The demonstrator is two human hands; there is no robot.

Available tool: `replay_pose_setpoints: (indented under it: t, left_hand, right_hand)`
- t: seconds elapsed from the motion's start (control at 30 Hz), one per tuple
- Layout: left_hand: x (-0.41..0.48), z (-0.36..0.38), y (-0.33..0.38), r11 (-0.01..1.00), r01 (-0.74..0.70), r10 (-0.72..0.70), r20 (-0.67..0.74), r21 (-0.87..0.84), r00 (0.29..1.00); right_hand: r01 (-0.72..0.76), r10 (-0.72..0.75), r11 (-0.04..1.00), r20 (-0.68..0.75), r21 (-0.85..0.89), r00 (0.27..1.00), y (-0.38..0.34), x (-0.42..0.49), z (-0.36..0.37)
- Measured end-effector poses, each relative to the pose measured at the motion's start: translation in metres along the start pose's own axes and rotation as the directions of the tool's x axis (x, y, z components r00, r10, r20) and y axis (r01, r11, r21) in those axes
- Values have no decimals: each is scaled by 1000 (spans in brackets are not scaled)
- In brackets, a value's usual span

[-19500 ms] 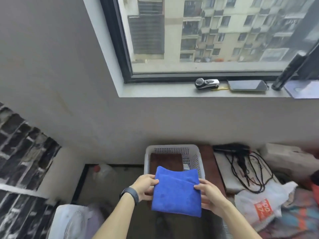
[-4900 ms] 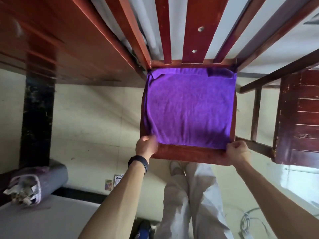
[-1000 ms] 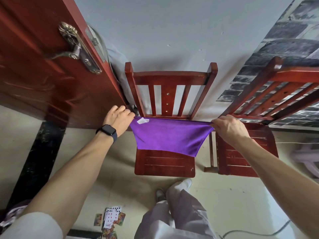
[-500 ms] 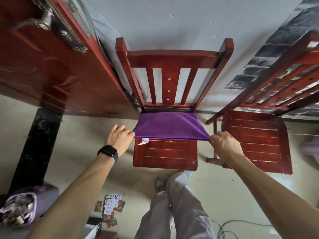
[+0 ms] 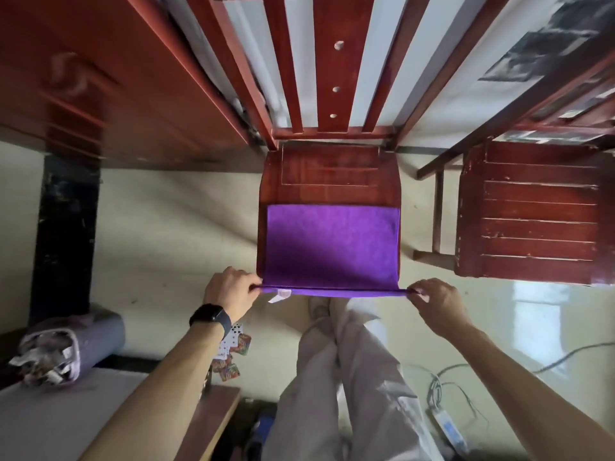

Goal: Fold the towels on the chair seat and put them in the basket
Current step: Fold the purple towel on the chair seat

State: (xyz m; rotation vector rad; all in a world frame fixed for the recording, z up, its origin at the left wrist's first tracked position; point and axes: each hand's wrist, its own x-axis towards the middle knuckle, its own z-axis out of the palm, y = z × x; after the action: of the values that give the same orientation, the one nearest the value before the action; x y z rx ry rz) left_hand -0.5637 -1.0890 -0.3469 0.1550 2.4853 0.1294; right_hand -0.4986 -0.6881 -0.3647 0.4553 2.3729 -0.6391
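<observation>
Now we look down at the chair seat [image 5: 332, 171], and the purple towel [image 5: 332, 244] lies flat on its near half, doubled over into a wide rectangle. The far half of the seat is bare wood. The towel's near edge runs along the front edge of the seat, pulled straight between our two hands.

Our left hand [image 5: 229, 294] is at the near left corner, its fingers [image 5: 248, 285] curled in and pinching the cloth against the thumb. Our right hand [image 5: 436, 301] is at the near right corner, and the fingers [image 5: 420, 293] there are closed on the towel in the same pinch. Both hands are just off the front edge of the seat. A small white label [image 5: 279, 296] hangs from the near edge, close to the left hand.

We wear a dark watch [image 5: 210, 319] on the left wrist. Below the hands are our pale trousers [image 5: 342, 377] and a shoe [image 5: 317, 306] on the cream floor [image 5: 166, 227].

A second wooden chair [image 5: 532, 221] stands just beside the first, to the right. A red-brown door [image 5: 116, 94] fills the far left. Playing cards [image 5: 233, 347] lie scattered on the floor under our left forearm, and cables [image 5: 449, 394] trail over the floor at the near right.
</observation>
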Motion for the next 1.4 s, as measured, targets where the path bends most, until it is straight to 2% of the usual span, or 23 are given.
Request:
replay_pose_setpoints:
  t: [0.07, 0.13, 0.2, 0.27, 0.43, 0.5, 0.57, 0.87, 1.13, 1.4]
  left_hand:
    - [18, 1, -4, 939, 160, -157, 34, -306, 987]
    - [41, 4, -12, 772, 284, -263, 121, -568, 957]
    - [67, 8, -19, 591, 316, -279, 179, -742, 943]
    - [90, 10, -20, 483, 304, -283, 182, -821, 942]
    - [141, 23, -15, 294, 291, -372, 172, -910, 912]
    - [157, 31, -15, 251, 277, -385, 166, -928, 908]
    - [169, 37, -14, 252, 267, -404, 150, -930, 903]
    - [196, 47, -13, 403, 231, -458, 24, -886, 889]
    - [207, 58, -7, 510, 288, -531, -33, -811, 847]
    - [208, 60, 4, 637, 304, -552, -144, -708, 821]
  right_hand:
    - [-114, 114, 968, 10, 224, 993, -6, 21, -6]
    - [-186, 187, 900, 37, 394, 982, -11, 44, -14]
    - [-216, 222, 841, 47, 497, 974, -14, 70, -16]
    - [-217, 240, 793, 36, 570, 970, -15, 93, -13]
    - [-211, 277, 714, 7, 668, 961, -19, 145, 3]
    - [-214, 298, 699, -5, 682, 955, -20, 161, 7]
    - [-226, 319, 695, -12, 682, 948, -21, 171, 10]
    - [-192, 340, 749, -119, 634, 933, -18, 192, 24]
    - [-186, 352, 836, -245, 517, 903, -31, 205, 38]
    - [-157, 341, 875, -352, 459, 871, -33, 209, 48]
